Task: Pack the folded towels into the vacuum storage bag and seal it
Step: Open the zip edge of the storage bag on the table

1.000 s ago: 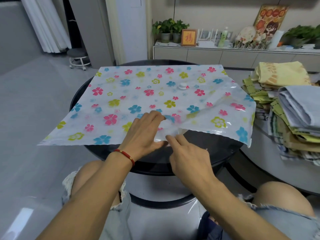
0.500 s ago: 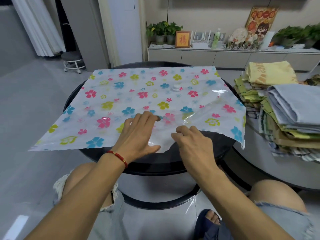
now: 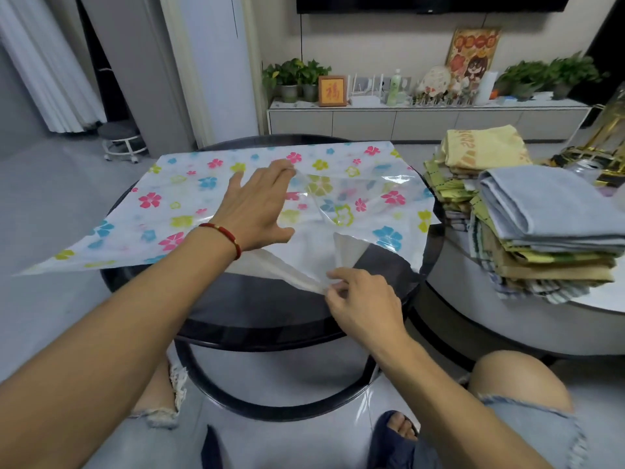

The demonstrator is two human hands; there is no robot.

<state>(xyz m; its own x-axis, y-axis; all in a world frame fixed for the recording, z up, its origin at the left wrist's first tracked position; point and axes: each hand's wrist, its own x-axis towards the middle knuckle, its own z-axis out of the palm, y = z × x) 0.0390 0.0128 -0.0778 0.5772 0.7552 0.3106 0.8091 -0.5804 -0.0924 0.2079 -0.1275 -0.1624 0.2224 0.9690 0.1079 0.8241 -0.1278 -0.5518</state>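
Opening the mouth of the flowered vacuum bag, towels yet to go in.

The translucent plastic vacuum storage bag printed with coloured flowers (image 3: 236, 194) lies flat on the round black glossy tabletop (image 3: 270, 306). The left hand (image 3: 260, 204), fingers straight, lifts the upper layer; the right hand (image 3: 363, 301) has its grip pinched on the lower edge at the mouth. Best to pull the two layers well apart and keep the bottom one taut and flat, so the stack of folded towels (image 3: 541, 231), lying well apart on the pale tabletop to the right, slides in without snagging.
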